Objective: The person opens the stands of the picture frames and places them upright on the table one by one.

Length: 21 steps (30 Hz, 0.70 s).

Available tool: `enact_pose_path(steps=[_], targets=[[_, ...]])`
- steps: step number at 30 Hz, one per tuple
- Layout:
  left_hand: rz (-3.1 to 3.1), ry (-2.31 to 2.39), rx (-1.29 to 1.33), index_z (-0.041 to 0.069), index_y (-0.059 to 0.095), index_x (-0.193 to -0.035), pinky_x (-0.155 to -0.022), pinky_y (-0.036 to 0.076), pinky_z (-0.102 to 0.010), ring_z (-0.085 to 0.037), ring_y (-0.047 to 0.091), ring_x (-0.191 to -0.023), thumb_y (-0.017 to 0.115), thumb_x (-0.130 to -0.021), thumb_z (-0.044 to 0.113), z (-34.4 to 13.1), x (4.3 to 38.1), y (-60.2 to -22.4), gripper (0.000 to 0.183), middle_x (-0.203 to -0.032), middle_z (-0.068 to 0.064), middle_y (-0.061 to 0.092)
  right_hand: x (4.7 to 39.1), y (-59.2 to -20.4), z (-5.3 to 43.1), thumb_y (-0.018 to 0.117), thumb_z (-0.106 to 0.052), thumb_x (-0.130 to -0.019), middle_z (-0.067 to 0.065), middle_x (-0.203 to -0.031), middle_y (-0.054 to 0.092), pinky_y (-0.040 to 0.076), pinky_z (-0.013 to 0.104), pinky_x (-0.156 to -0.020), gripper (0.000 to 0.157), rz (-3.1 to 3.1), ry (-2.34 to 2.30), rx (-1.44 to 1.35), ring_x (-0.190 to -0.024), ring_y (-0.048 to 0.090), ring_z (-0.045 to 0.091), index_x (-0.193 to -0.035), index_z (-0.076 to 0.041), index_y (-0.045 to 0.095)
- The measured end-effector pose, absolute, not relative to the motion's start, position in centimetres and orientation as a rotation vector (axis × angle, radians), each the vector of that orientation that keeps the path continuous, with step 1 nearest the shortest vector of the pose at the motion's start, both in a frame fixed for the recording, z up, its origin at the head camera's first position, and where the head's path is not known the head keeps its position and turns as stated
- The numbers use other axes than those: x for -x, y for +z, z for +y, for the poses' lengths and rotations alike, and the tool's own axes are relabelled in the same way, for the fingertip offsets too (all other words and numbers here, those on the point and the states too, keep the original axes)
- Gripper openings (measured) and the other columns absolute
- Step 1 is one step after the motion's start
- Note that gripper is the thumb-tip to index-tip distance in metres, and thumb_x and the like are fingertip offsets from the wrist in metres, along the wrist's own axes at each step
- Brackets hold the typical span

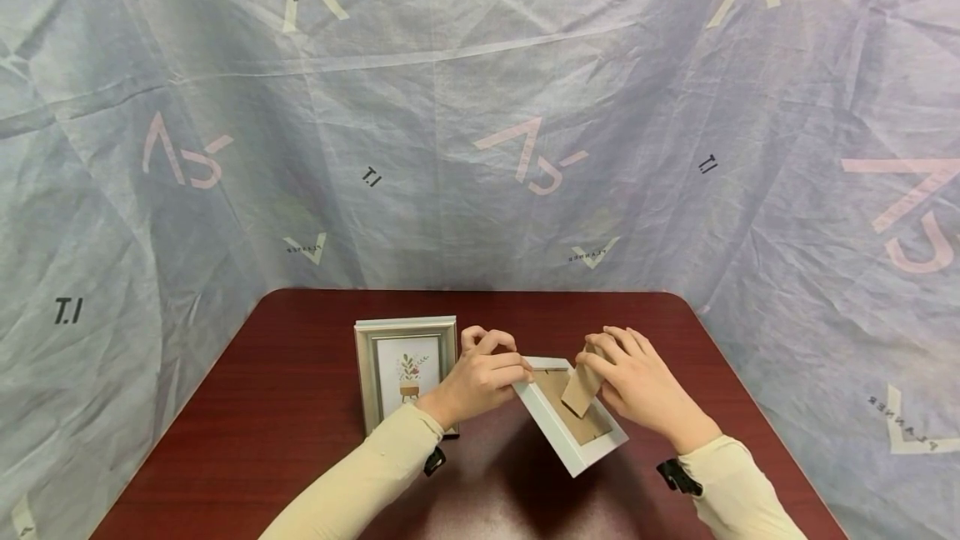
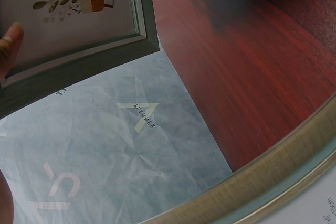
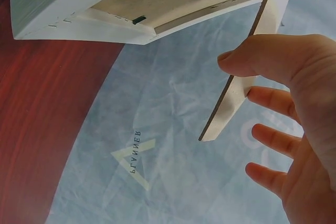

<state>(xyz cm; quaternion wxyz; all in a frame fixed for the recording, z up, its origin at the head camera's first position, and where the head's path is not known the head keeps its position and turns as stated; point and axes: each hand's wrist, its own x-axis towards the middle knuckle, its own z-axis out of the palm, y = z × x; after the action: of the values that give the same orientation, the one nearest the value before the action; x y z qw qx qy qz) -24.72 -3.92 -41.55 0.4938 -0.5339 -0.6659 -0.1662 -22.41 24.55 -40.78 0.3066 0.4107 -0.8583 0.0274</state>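
My left hand [image 1: 480, 373] grips the upper left corner of a picture frame [image 1: 552, 430], which is tilted above the table with its brown backing showing. In the left wrist view, its front picture [image 2: 58, 30] of a potted plant faces the camera, with the left thumb [image 2: 10, 43] at its edge. My right hand [image 1: 645, 382] pinches the flat stand leg [image 1: 582, 390] on the frame's back between thumb and fingers. That leg [image 3: 226, 106] stands out at an angle from the backing in the right wrist view.
A second picture frame [image 1: 368, 382], silvery with a plant print, stands upright on the dark red table [image 1: 262, 407], left of and partly behind my left hand. A wrinkled grey printed cloth [image 1: 450, 215] hangs around the table's back and sides.
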Motion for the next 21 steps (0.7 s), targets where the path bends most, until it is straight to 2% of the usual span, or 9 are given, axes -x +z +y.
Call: enact_pose_path(steps=[21], targets=[[-1.614,-0.412,1.299,0.021,0.069,-0.075,-0.083,0.032,-0.045,-0.014,0.054,-0.095,0.088,-0.068,0.013,-3.73,24.45,-41.33,0.021,-0.087,0.016,0.070,22.40,-40.86,24.60,0.063,-0.004,-0.073,0.017,-0.120,0.061,0.034,0.067,-0.094,0.037,-2.255,0.111,-1.077,-0.113,0.053,0.045,-0.108,-0.012,0.068]])
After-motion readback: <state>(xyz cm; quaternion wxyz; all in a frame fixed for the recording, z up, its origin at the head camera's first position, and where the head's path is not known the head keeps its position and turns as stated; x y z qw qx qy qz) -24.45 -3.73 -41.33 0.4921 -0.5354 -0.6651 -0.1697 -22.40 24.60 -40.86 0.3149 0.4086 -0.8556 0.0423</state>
